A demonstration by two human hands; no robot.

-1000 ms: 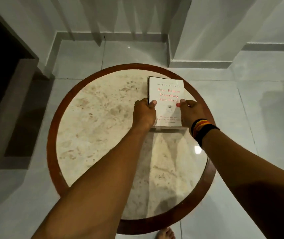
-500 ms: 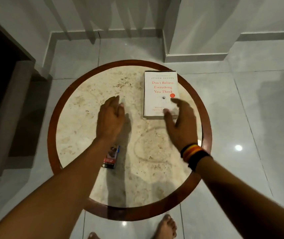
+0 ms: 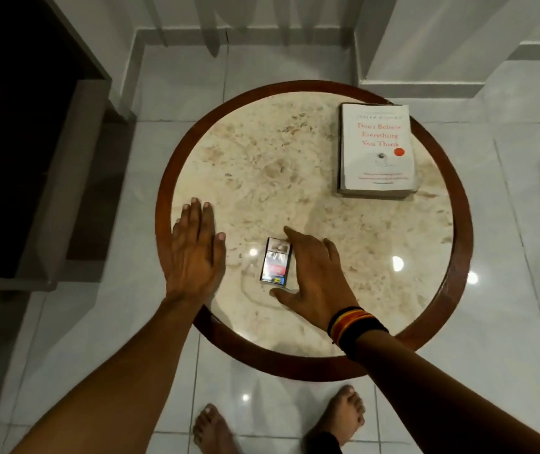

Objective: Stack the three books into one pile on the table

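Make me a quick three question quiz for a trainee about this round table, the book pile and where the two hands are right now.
1. True or false: the left hand is gripping the book pile.
2. Which thing is the right hand closest to? A) the book pile B) the small packet C) the table rim
3. Fill in: the book pile lies at the table's far ____ side.

Key:
1. False; the left hand is open and flat over the near left table edge, apart from the pile.
2. B; its spread fingers bracket the packet, not closed on it.
3. Right.
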